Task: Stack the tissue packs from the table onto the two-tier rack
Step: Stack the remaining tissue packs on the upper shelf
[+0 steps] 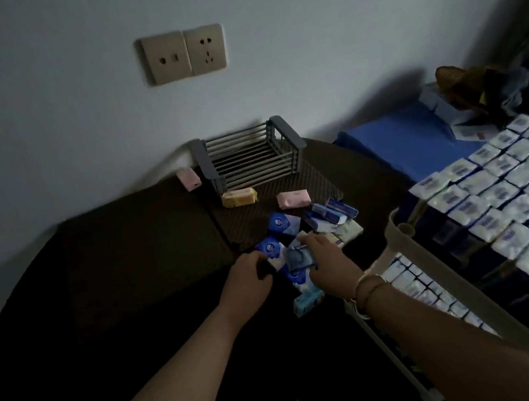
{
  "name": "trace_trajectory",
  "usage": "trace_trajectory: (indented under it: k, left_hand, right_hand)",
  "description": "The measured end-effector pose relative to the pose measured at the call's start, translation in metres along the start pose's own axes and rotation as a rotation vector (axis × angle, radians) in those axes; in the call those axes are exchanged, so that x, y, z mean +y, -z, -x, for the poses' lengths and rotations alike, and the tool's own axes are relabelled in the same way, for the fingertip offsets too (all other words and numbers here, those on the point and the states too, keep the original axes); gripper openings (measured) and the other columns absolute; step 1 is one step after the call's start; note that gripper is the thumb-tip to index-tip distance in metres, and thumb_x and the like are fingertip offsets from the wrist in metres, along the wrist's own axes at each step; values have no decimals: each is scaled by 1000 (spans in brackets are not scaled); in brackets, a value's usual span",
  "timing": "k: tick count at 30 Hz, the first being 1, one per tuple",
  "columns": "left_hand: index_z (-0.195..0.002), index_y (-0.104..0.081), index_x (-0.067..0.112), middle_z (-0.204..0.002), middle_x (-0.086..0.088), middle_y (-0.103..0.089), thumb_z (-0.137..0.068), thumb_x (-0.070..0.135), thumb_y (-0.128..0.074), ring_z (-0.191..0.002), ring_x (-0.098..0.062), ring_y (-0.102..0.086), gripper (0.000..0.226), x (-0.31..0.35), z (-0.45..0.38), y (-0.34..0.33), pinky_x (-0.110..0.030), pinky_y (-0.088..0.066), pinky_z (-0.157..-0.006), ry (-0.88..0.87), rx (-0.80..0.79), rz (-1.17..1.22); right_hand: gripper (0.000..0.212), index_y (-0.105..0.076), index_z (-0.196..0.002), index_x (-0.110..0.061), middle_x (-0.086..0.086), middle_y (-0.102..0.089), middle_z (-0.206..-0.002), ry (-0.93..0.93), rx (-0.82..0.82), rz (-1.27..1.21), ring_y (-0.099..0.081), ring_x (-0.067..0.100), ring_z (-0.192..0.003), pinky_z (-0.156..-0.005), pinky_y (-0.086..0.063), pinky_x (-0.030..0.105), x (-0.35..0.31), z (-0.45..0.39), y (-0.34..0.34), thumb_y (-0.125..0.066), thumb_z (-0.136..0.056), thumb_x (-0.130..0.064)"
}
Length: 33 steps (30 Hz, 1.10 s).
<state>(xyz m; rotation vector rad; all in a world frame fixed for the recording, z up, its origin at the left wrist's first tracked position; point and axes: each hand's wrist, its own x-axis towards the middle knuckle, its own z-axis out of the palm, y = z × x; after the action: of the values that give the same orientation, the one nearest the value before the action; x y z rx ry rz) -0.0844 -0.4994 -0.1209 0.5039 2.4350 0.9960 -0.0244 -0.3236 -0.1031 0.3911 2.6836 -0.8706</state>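
Several loose tissue packs lie in a heap (323,217) on the dark table (128,253). My left hand (250,278) curls its fingers round the end of a blue pack (269,250) at the heap's near edge. My right hand (327,261) pinches a light blue pack (298,258) between thumb and fingers, just above the heap. The two-tier rack (403,231) stands at the right; white packs (510,193) fill its top tier in rows, and more (414,281) show on the lower tier.
A small grey slatted rack (250,158) stands at the back against the wall. Near it lie a pink pack (189,178), a yellow pack (239,197) and another pink pack (293,198). A pale blue pack (308,301) lies under my right wrist. A blue surface (401,140) lies beyond.
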Motion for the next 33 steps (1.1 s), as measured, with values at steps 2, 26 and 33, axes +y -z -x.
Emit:
trace_trajectory:
  k: [2, 26, 33]
  left_hand:
    - [-105, -60, 11, -109, -7, -55, -82, 15, -71, -103, -22, -58, 26, -6, -14, -14, -31, -47, -89, 23, -42, 0]
    - [-143, -34, 34, -97, -5, -54, -96, 18, -56, -84, -18, -60, 54, 8, 33, -55, -31, -53, -75, 134, -414, 336]
    - [-140, -39, 24, -111, -10, -58, -94, 17, -58, -103, -24, -61, 51, 23, 73, -72, -36, -54, -85, 250, -447, 593]
  right_hand:
    - [71, -28, -146, -16, 12, -25, -150, 9, -10, 50, -29, 34, -136, -109, -31, 42, 6, -14, -4, -49, -81, 4]
    - [53, -26, -133, -32, -7, -50, -102, 23, 37, -362, -53, 7, -75, -66, -42, 22, 42, 134, -14, -59, -91, -32]
    - [21, -39, -103, -18, -3, -54, -94, -146, 359, -230, -55, 21, -87, -71, -44, 33, 73, 151, -37, -56, -91, -23]
